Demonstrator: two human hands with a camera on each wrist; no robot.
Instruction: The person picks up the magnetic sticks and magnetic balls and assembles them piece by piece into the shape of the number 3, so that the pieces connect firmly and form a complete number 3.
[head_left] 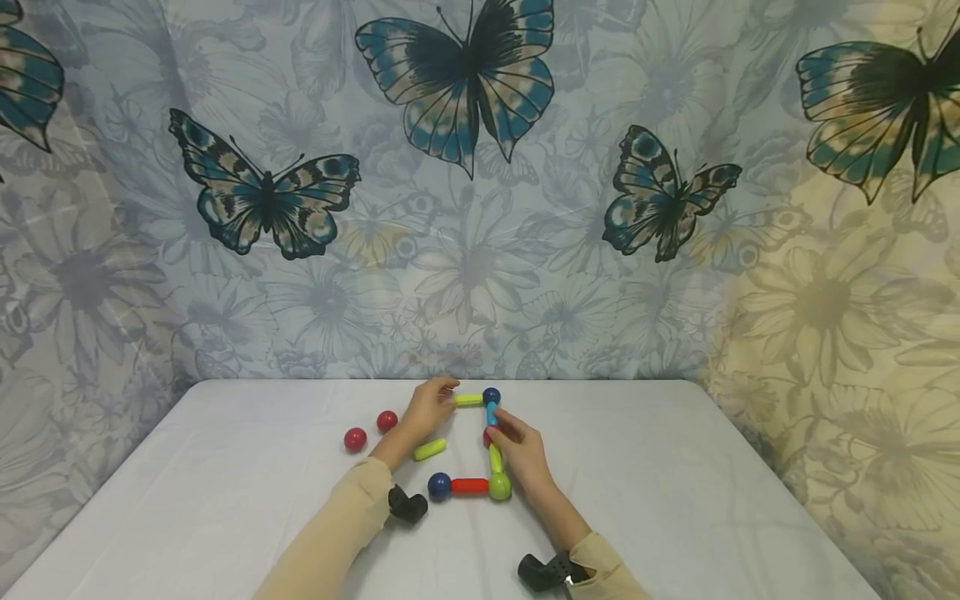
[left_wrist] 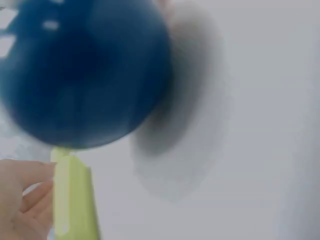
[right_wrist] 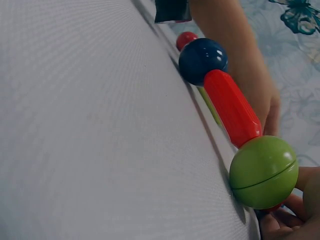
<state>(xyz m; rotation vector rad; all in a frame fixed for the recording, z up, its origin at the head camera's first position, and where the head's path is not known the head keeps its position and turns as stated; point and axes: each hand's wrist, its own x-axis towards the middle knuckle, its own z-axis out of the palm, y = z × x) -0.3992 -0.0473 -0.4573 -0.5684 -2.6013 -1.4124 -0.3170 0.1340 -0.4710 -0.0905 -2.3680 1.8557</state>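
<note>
On the white table a chain of toy rods and balls forms an open-sided frame. Its far side is a lime rod [head_left: 469, 400] joined to a dark blue ball [head_left: 491, 396]; my left hand [head_left: 429, 410] pinches that rod's left end. From the ball a light blue rod [head_left: 492, 413] runs down to a red ball [head_left: 490, 436], mostly hidden by my right hand [head_left: 525, 450], whose thumb and fingers grip it. Nearer, another lime rod [head_left: 496, 457] meets a green ball [right_wrist: 264, 172]. A red rod [right_wrist: 232, 107] links this to a second dark blue ball [left_wrist: 85, 70].
A loose lime rod [head_left: 430, 450] lies beside the left forearm, inside the frame. Left of that arm sit two red balls [head_left: 356, 440] [head_left: 387, 421]. A butterfly-patterned cloth [head_left: 480, 275] hangs behind the table [head_left: 675, 483]. Black wrist cameras [head_left: 408, 505] hang from both sleeves.
</note>
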